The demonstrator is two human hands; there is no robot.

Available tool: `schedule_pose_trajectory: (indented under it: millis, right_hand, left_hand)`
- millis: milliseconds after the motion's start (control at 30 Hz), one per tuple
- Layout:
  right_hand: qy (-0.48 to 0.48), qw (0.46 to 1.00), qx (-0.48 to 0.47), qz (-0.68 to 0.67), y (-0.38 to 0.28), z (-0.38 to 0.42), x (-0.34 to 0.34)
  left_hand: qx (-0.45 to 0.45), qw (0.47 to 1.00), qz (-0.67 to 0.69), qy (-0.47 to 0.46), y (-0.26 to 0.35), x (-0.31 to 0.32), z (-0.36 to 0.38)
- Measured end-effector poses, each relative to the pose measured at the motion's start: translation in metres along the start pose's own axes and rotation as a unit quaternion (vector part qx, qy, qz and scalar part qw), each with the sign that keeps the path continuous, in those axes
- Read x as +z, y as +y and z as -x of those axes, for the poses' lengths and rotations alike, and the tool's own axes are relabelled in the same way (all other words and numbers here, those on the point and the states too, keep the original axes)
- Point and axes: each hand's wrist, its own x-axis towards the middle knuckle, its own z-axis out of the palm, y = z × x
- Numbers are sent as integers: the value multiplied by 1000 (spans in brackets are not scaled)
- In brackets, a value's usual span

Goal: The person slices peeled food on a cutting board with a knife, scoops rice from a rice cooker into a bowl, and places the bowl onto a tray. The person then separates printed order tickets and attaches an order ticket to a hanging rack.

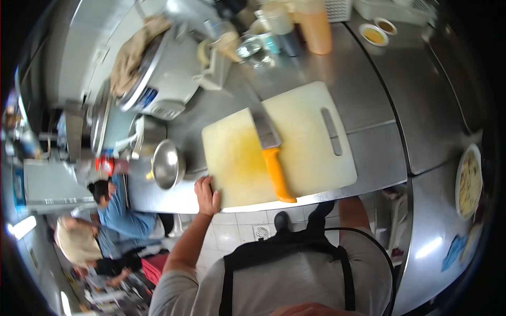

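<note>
My left hand point(207, 196) rests at the front edge of the steel counter, against the near left corner of a pale cutting board point(311, 163). Its fingers are bent over the edge, and nothing shows in them. A knife with an orange handle point(278, 174) lies across the board, its broad blade point(267, 129) pointing away from me. Yellow stains mark the board left of the knife. On the right side only my upper arm shows; it hangs below the counter edge, and my right hand is hidden.
A steel bowl point(168, 164) and a large cooker point(168, 79) with a cloth stand left. Bottles point(314, 26) and small sauce dishes point(373, 35) are at the back. A dish of food point(469, 181) sits far right. Other people point(118, 210) are at the left.
</note>
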Motion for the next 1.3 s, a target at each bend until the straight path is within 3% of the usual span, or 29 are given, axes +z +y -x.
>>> schedule_pose_trajectory:
  millis: [233,333,433,533,600,733,800,867,967,1000,1033,1100,1167,1233,1300]
  right_hand:
    - [41,993,-73,78,20,27,3]
    - [118,977,-140,112,50,66,13]
    - [253,935,-200,147,89,106,12]
    - [215,974,-18,65,89,136,-13]
    - [243,962,120,-25,79,151,-36]
    - [361,860,283,-224,39,177,-81]
    - [423,810,295,-279,17,196,-96]
    - [497,777,246,-299,-19,217,-108]
    - [596,749,69,-279,-87,238,-128]
    - [573,720,35,-389,-92,236,-132]
    - [579,734,12,-355,-118,238,-141]
    - [589,756,-31,-285,-181,239,-165]
    - [542,799,-90,-246,-179,220,-176]
    - [492,839,-86,-215,-222,204,-187]
    - [426,886,-136,-120,-256,183,-191]
  left_hand:
    - [-13,1000,5,26,-2,-4,1]
    - [-24,999,12,30,-5,-3,4]
    - [-35,998,29,39,-5,-6,5]
    - [-37,996,61,59,-6,-8,6]
    - [-39,992,97,73,-10,-6,7]
    - [-17,961,253,114,-33,-6,10]
    - [-45,932,357,40,-54,-17,15]
    - [-57,904,424,9,-80,-25,22]
    - [-15,926,377,-9,-133,-64,39]
    - [-17,941,336,21,-152,-72,46]
    - [-18,954,294,51,-173,-78,53]
    - [-133,939,288,130,-218,-91,60]
    - [-228,929,177,231,-257,-110,52]
    - [-167,937,76,297,-295,-125,41]
    - [-173,939,124,271,-306,-124,29]
